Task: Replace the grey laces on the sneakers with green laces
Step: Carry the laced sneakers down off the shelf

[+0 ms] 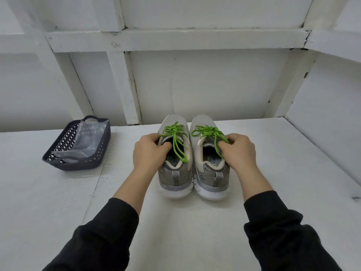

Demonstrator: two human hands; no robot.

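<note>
Two grey sneakers stand side by side on the white table, heels toward me. Both carry green laces tied in bows. My left hand (149,153) grips the collar of the left sneaker (174,178), thumb inside the opening, under its green lace (175,137). My right hand (237,151) grips the outer collar of the right sneaker (212,180), fingers curled into the opening beside its green lace (210,133). Loose lace ends hang into each shoe's opening.
A dark perforated plastic basket (58,147) sits at the left of the table (58,192) with clear plastic bags (88,135) in it. White panelled walls close the back and right side just beyond the shoes' toes.
</note>
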